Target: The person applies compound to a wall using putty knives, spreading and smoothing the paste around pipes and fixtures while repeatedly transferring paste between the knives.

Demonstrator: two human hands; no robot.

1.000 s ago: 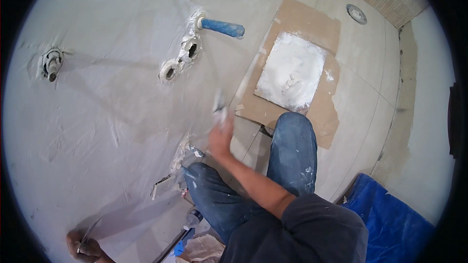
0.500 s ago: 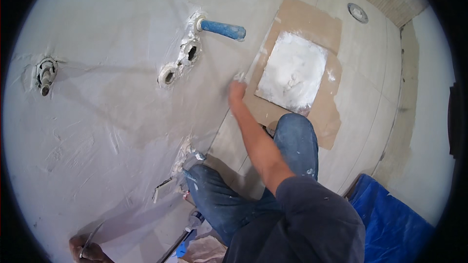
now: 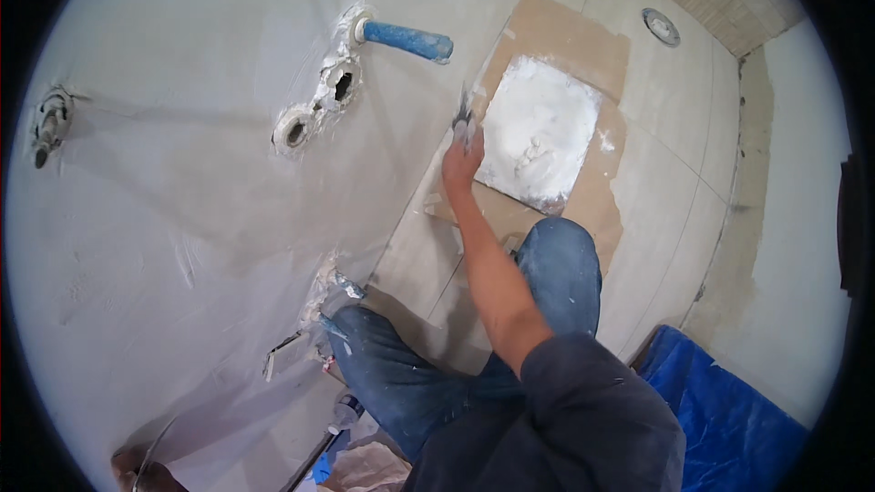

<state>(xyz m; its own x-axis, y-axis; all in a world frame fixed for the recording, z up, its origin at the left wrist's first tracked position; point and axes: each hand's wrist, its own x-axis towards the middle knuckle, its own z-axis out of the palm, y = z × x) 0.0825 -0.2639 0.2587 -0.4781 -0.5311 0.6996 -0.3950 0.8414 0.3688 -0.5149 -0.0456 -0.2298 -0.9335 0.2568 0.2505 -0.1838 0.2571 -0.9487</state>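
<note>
My right hand (image 3: 463, 162) is closed around a small putty knife (image 3: 462, 117), blurred, with a pale smear near its tip. It is beside the left edge of a square board (image 3: 538, 123) coated with white plaster, which has a lump near its middle. Beneath the board lies brown cardboard (image 3: 570, 32). At the lower left, my left hand (image 3: 146, 472) is closed on a thin metal blade (image 3: 157, 442), seen nearly edge-on; its kind cannot be made out. That hand is close to the smooth grey wall (image 3: 182, 273) and partly cut off by the picture's edge.
From the wall project a blue pipe stub (image 3: 406, 40), two rough holes (image 3: 343, 86) and a metal fitting (image 3: 53, 123). A round drain (image 3: 662, 26) sits in the tiled floor (image 3: 674, 146). Low down are a plastic bottle (image 3: 346, 411), crumpled paper (image 3: 366, 468) and a blue sheet (image 3: 715, 401).
My right hand has moved slightly right, from beside the wall to the board's edge, and the knife now shows more clearly. The view has shifted a little; my left hand keeps its blade.
</note>
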